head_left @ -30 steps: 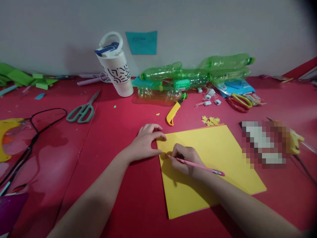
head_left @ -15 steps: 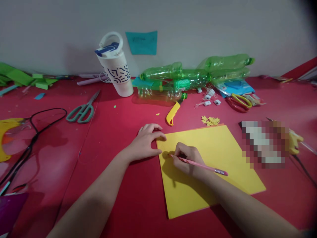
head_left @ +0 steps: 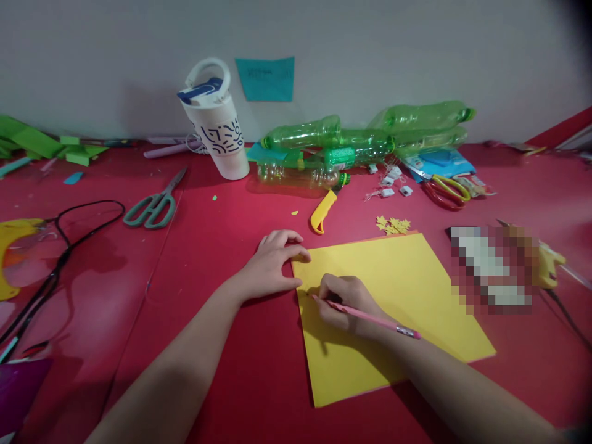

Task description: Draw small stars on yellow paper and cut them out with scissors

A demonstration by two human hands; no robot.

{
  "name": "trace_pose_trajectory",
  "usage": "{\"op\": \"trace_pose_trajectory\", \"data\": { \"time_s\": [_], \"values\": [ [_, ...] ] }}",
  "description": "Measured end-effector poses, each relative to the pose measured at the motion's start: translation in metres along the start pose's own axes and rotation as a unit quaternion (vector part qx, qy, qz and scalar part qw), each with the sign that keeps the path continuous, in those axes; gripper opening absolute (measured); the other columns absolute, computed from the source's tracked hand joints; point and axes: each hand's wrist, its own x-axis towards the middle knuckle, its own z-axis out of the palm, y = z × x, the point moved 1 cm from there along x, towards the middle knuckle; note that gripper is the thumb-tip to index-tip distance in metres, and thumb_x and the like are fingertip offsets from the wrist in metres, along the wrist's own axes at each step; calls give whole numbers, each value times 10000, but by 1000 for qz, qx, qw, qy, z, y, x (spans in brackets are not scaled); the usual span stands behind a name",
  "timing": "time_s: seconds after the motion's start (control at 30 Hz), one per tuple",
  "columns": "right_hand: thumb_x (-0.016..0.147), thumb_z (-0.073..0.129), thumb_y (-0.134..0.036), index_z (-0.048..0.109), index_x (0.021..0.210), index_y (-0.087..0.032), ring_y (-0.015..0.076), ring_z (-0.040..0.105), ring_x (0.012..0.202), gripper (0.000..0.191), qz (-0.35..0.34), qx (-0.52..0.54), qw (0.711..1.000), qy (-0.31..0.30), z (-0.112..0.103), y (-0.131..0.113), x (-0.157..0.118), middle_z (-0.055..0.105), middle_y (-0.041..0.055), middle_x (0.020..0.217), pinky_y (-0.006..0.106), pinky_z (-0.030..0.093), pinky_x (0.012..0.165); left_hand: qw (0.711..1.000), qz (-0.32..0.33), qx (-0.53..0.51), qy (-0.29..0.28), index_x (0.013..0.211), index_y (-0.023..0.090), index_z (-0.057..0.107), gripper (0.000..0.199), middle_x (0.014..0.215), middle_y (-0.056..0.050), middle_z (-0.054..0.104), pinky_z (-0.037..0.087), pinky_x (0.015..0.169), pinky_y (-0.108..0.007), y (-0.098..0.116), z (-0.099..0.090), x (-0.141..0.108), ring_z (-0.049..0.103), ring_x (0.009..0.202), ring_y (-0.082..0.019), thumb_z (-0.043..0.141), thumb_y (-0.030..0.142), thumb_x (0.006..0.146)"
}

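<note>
Yellow paper [head_left: 402, 290] lies on the red table, with a sliver of orange showing under its far edge. My right hand [head_left: 346, 302] rests on it, fingers closed round a pink pencil [head_left: 374, 317]. The pencil's tip points at the left part of the sheet, close to the surface; whether it touches I cannot tell. At the paper's upper left edge lies my left hand [head_left: 272, 265], open, its fingers spread and the thumb and fingertips on the margin. Small yellow paper stars [head_left: 393, 226] are heaped just beyond the far edge.
Beyond the hands are a yellow cutter [head_left: 322, 213], green plastic bottles [head_left: 300, 176] and a white tumbler [head_left: 219, 135]. Scissors [head_left: 155, 203] and a black cord [head_left: 65, 259] lie left. At right are red-and-yellow-handled scissors [head_left: 446, 191], a blurred-out object [head_left: 485, 265] and a glue gun [head_left: 550, 268].
My right hand has shifted slightly left and toward me on the paper, and the pencil's tip has moved with it. My left hand has stayed in place.
</note>
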Motion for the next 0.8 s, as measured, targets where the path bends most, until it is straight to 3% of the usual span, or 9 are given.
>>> {"op": "trace_pose_trajectory", "data": {
  "time_s": [0.33,0.43,0.63,0.8],
  "values": [
    [681,501,-89,493,651,-195,67,361,449,110,-19,3,999,-26,3,2,-1,419,-62,503,201,292,457,1000,3,-3,4,964,284,607,289,1205,-28,425,298,1007,-436,-1,0,0,344,1180,-256,642,294,678],
    [714,532,-137,475,635,-196,71,369,446,114,27,28,999,-21,1,2,1,439,-57,499,199,289,440,1000,1,-1,1,966,287,605,291,1208,-28,423,301,1007,-430,-1,0,0,339,1184,-255,647,310,680],
    [877,442,-360,425,724,-207,85,441,409,217,141,242,960,12,-13,3,6,518,-49,501,187,324,401,1000,-5,-4,-4,990,293,606,313,1222,-31,420,302,1004,-446,0,-1,0,334,1192,-268,649,329,682],
    [856,487,-302,478,757,-193,88,481,512,148,158,211,963,-52,-24,-9,-1,540,-32,596,188,352,464,1000,2,3,-3,1005,287,608,331,1232,-36,424,293,1017,-449,-1,0,-1,338,1194,-275,648,320,678]
  ]
}}
